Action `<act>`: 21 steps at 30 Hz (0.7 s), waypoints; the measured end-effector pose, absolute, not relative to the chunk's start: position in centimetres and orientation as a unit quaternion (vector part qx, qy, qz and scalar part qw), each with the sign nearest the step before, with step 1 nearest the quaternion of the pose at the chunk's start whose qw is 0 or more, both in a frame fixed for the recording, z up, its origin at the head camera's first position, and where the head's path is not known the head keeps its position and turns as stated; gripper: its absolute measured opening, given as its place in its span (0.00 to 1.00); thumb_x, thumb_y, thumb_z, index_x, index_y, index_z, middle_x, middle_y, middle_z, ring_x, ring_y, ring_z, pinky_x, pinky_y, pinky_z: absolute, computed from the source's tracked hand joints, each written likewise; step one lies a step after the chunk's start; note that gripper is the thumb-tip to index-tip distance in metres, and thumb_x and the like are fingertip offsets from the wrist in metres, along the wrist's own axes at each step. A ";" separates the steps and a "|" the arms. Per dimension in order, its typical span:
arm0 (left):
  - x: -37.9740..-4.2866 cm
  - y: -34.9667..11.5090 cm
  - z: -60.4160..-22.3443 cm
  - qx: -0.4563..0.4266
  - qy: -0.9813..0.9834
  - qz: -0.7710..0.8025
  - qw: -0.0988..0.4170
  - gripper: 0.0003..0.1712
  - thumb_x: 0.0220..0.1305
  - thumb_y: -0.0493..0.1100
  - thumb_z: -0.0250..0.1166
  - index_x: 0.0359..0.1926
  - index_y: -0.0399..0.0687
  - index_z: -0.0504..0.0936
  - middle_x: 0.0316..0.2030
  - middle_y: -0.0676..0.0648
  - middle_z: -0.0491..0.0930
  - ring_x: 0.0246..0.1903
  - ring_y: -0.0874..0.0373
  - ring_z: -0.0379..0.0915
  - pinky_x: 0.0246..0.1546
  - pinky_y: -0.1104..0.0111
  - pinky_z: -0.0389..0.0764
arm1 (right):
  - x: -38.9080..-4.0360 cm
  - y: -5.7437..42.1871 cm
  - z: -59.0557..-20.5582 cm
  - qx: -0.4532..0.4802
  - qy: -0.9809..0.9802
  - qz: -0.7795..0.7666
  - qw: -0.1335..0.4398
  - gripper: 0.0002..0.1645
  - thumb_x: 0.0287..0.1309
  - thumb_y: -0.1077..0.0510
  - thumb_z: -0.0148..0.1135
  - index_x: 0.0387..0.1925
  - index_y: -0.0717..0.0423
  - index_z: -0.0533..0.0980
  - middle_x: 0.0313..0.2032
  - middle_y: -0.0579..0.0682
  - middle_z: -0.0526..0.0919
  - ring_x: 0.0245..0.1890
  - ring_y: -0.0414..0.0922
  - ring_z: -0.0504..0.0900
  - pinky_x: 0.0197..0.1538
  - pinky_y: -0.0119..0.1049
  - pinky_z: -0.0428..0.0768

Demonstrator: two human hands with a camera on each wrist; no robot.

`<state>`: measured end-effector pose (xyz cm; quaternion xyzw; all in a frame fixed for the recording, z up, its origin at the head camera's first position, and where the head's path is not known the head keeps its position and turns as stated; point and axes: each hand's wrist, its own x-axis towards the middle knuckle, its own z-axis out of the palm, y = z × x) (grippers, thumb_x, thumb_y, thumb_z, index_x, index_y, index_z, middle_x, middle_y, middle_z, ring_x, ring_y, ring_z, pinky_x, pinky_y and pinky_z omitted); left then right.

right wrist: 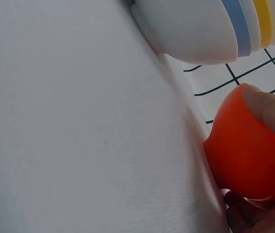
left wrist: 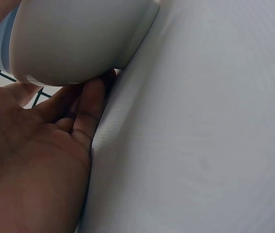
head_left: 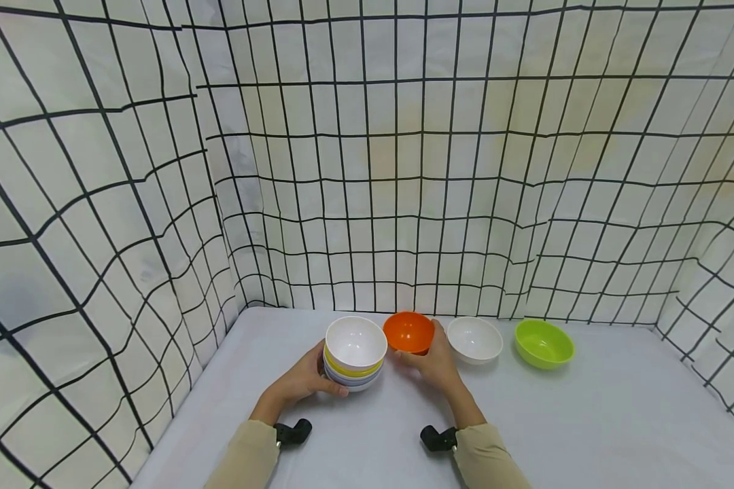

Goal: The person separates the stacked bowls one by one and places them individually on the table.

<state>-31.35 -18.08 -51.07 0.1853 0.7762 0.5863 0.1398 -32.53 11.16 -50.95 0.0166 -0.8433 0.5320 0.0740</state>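
Observation:
A stack of nested bowls [head_left: 356, 344] stands on the table, white on top with yellow, blue-grey and white rims below. My left hand [head_left: 308, 375] holds the stack from its left side, thumb at the front and fingers around the back. In the left wrist view, the lowest white bowl [left wrist: 79, 43] rests on the cloth above my curled fingers. Just right of the stack, my right hand [head_left: 435, 361] grips an orange bowl [head_left: 408, 331]. The right wrist view shows the thumb on the side of the orange bowl [right wrist: 249, 150] and fingers beneath its far side.
To the right of my right hand sit a white bowl [head_left: 475, 339] and a lime green bowl [head_left: 544, 344], both upright. White cloth covers the table [head_left: 618, 407]. A black grid net over white sheeting [head_left: 379, 156] encloses the back and sides.

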 end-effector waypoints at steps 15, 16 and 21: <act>-31.5 -18.1 -51.0 0.192 0.777 0.583 0.137 0.67 0.43 0.39 0.85 0.79 0.52 0.53 0.74 0.44 0.64 0.78 0.39 0.52 0.78 0.40 0.50 | -32.0 11.1 -49.7 0.010 -0.846 0.528 0.075 0.66 0.51 0.55 0.77 0.79 0.62 0.45 0.75 0.66 0.59 0.70 0.65 0.67 0.70 0.64 0.71; -31.4 -18.1 -51.0 0.190 0.778 0.583 0.138 0.67 0.43 0.39 0.85 0.79 0.52 0.53 0.74 0.43 0.64 0.78 0.39 0.51 0.79 0.40 0.50 | -31.9 11.0 -49.4 0.007 -0.849 0.523 0.077 0.65 0.51 0.54 0.77 0.80 0.61 0.45 0.75 0.66 0.59 0.70 0.65 0.67 0.70 0.64 0.71; -31.4 -18.1 -51.0 0.186 0.776 0.585 0.141 0.68 0.43 0.38 0.85 0.80 0.51 0.53 0.75 0.43 0.64 0.78 0.39 0.51 0.79 0.40 0.50 | -31.5 10.7 -48.0 0.011 -0.858 0.506 0.089 0.63 0.53 0.53 0.75 0.80 0.59 0.47 0.76 0.65 0.58 0.71 0.65 0.67 0.70 0.65 0.71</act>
